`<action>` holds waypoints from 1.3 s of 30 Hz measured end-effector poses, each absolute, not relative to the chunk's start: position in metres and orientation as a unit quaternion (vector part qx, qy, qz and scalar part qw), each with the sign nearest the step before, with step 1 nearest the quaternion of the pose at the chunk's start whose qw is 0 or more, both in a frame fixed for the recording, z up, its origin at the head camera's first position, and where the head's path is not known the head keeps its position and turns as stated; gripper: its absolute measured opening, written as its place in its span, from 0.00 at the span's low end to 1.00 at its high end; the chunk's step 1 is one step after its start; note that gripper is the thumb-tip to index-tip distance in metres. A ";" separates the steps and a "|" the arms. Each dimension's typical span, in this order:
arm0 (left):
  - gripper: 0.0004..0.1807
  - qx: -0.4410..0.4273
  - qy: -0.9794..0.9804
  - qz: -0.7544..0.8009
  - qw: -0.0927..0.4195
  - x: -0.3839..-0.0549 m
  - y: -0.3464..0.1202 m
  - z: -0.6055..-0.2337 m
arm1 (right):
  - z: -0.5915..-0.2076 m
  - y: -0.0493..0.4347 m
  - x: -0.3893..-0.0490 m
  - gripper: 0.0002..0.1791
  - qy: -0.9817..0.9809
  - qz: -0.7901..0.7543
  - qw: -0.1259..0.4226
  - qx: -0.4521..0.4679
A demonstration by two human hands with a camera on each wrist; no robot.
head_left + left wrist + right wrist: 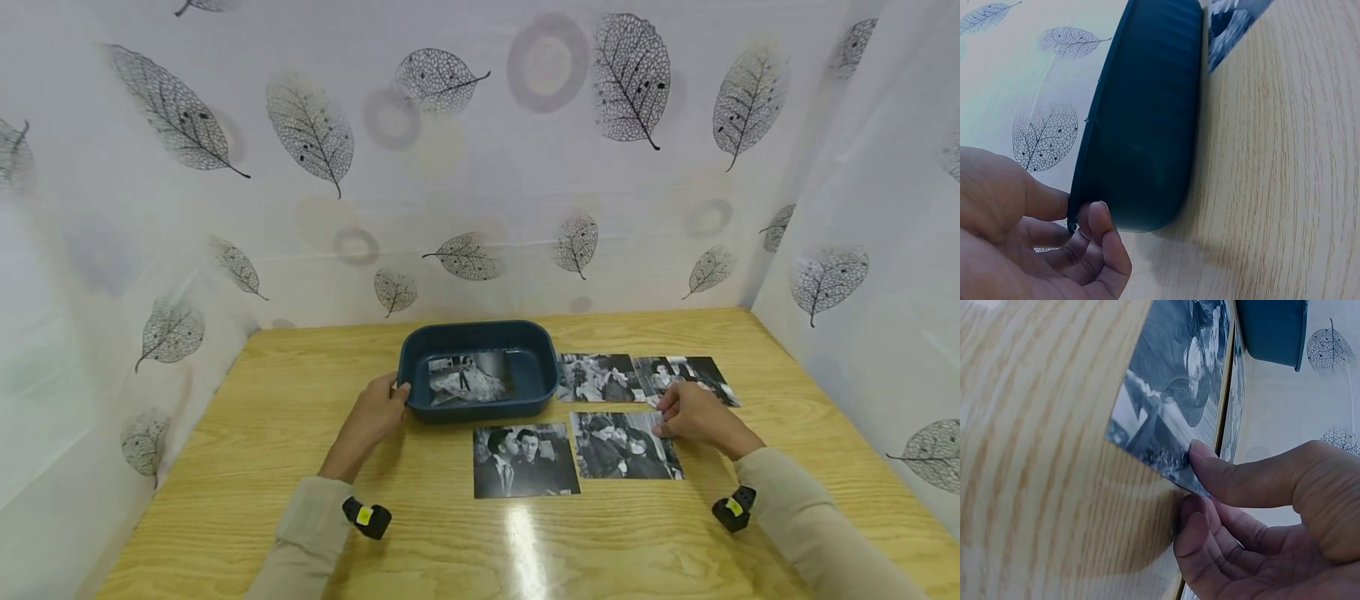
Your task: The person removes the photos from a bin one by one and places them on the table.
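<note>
In the head view, a dark blue-green rectangular tray (480,412) stands on the wooden table, with one black-and-white photo (468,377) lying in it. My left hand (378,408) grips the tray's left end; the left wrist view shows the thumb and curled fingers pinching its rim (1085,125). My right hand (697,418) pinches the right corner of another black-and-white photo (622,450), in front of the tray's right side. Seen from the right wrist, the thumb presses on this photo's face (1169,394) while the fingers curl beneath its edge.
A photo of two people (525,462) lies at the front, left of the pinched one. Two more photos, one beside the tray (598,377) and one farther right (705,377), lie behind it. Leaf-printed white sheets (480,183) enclose the back and sides.
</note>
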State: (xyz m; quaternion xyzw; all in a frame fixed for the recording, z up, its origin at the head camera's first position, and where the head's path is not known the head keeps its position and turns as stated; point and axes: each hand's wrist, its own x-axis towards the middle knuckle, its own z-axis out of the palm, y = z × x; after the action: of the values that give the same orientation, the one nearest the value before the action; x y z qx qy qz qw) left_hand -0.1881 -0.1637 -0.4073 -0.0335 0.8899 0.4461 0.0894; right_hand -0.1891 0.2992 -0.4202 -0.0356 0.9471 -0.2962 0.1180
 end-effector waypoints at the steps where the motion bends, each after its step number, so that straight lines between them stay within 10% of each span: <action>1: 0.22 -0.034 0.891 0.444 0.090 -0.188 -0.164 -0.408 | -0.421 0.299 -0.189 0.18 0.947 -0.296 0.119 -0.037; 21: 0.25 -0.043 0.889 0.444 0.100 -0.188 -0.162 -0.406 | -0.382 0.288 -0.206 0.20 0.919 -0.373 0.115 -0.063; 39: 0.24 -0.038 0.892 0.441 0.091 -0.189 -0.162 -0.406 | -0.338 0.181 -0.247 0.19 0.929 -0.312 0.041 -0.192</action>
State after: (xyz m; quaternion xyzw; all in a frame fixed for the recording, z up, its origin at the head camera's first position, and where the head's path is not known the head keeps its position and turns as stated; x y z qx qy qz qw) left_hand -0.1889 -0.1617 -0.4062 -0.0377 0.8919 0.4414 0.0905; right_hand -0.2468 0.1807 -0.3376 -0.1924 0.9295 -0.3121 0.0414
